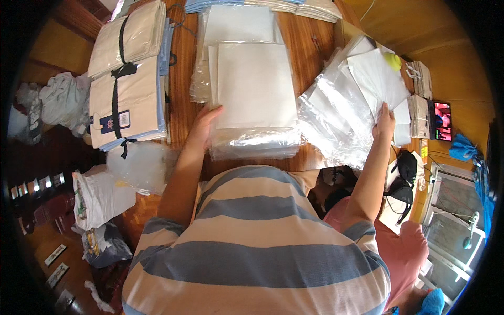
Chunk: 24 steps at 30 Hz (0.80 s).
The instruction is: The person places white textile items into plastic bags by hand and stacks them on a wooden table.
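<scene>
A stack of clear plastic sleeves with white sheets inside lies in front of me on the table. My left hand grips the left edge of this stack, its thumb on top and some fingers hidden. To the right, a fanned pile of clear plastic sleeves reaches over the table's near edge. White sheets are spread on that pile. My right hand is closed on the lower corner of one of them, fingertips on its face.
Beige folded cloth packs tied with black straps stand at the left. More folded packs line the far edge. A lit phone is at the right, near black straps. Someone in pink clothing sits close on my right.
</scene>
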{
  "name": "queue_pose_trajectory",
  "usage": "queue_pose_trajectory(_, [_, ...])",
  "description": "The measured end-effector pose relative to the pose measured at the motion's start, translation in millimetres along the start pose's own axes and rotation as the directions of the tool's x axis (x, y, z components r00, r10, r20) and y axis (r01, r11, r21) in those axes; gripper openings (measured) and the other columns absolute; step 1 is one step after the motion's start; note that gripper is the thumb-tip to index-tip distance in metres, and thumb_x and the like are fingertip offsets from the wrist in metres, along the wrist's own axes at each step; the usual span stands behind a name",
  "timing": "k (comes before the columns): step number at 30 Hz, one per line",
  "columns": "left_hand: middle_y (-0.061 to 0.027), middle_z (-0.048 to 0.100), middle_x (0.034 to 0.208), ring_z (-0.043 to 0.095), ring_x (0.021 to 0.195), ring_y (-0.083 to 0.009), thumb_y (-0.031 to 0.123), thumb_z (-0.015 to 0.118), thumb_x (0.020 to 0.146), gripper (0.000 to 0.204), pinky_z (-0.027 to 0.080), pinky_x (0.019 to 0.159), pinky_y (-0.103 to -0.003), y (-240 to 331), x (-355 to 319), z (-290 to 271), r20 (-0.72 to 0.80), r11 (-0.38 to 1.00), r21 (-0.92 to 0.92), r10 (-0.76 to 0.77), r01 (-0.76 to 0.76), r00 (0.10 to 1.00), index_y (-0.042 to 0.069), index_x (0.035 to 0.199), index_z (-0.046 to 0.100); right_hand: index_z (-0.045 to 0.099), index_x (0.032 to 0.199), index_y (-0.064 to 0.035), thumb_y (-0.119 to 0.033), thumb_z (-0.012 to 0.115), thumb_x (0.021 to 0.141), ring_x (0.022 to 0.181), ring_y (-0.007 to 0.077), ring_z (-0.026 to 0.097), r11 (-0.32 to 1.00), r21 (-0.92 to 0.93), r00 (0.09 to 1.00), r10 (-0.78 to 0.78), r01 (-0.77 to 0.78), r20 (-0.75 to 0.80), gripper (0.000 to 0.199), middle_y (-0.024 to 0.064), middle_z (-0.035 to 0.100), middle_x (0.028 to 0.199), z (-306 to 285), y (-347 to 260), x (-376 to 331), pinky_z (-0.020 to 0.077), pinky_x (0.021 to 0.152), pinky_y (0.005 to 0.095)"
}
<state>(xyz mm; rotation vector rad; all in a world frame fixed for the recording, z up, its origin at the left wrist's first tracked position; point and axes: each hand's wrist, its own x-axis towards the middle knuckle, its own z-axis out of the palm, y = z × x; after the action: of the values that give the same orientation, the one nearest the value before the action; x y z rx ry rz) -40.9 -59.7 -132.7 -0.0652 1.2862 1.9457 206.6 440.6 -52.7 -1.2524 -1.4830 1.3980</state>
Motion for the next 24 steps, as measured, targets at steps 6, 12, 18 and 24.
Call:
queue_pose_trajectory(6, [-0.0076, 0.066, 0.111, 0.064, 0.099, -0.0198, 0.026, 0.068, 0.091, 0.039, 0.051, 0.086, -0.034, 10.0, -13.8, 6.5, -0.078, 1.0, -0.001, -0.013, 0.013, 0.997, 0.004, 0.123, 0.062, 0.052, 0.133, 0.0132, -0.033, 0.058, 0.1, 0.111, 0.0285, 0.065, 0.959, -0.036, 0.96, 0.28, -0.28, -0.001, 0.058, 0.0213, 0.064, 0.125, 11.3, -6.2, -19.5, 0.0525, 0.091, 0.0361])
queue_pose_trajectory(12, [-0.0083, 0.067, 0.109, 0.065, 0.099, -0.0203, 0.026, 0.068, 0.091, 0.039, 0.052, 0.087, -0.034, 16.2, -15.8, 17.2, -0.059, 0.999, -0.036, -0.029, 0.027, 0.998, 0.003, 0.121, 0.063, 0.051, 0.138, 0.0104, -0.054, 0.055, 0.097, 0.116, 0.0271, 0.062, 0.919, -0.287, 0.957, 0.29, -0.27, 0.028, 0.077, 0.0205, 0.06, 0.134, -32.8, 50.9, 29.7, 0.0487, 0.096, 0.0353])
queue_pose_trajectory(18, [-0.0105, 0.065, 0.118, 0.066, 0.105, -0.0224, 0.018, 0.067, 0.091, 0.046, 0.055, 0.087, -0.037, 12.6, -12.5, 1.3, -0.009, 0.996, -0.075, -0.045, 0.044, 0.999, 0.003, 0.132, 0.057, 0.055, 0.137, 0.005, -0.056, 0.057, 0.096, 0.106, 0.0273, 0.065, 0.929, -0.026, 0.927, 0.371, -0.37, 0.05, 0.074, 0.0223, 0.062, 0.129, 18.0, 21.4, -17.9, 0.0517, 0.09, 0.0383])
queue_pose_trajectory(24, [-0.0092, 0.067, 0.114, 0.066, 0.103, -0.0214, 0.018, 0.068, 0.09, 0.044, 0.054, 0.088, -0.037, 8.9, -9.9, -2.6, -0.048, 0.996, -0.064, -0.061, 0.058, 0.997, 0.003, 0.13, 0.058, 0.05, 0.137, 0.0111, -0.051, 0.058, 0.097, 0.116, 0.0292, 0.062, 0.982, 0.009, 0.912, 0.174, -0.191, 0.373, 0.075, 0.0225, 0.06, 0.132, 77.5, -21.6, -94.9, 0.0491, 0.098, 0.0384])
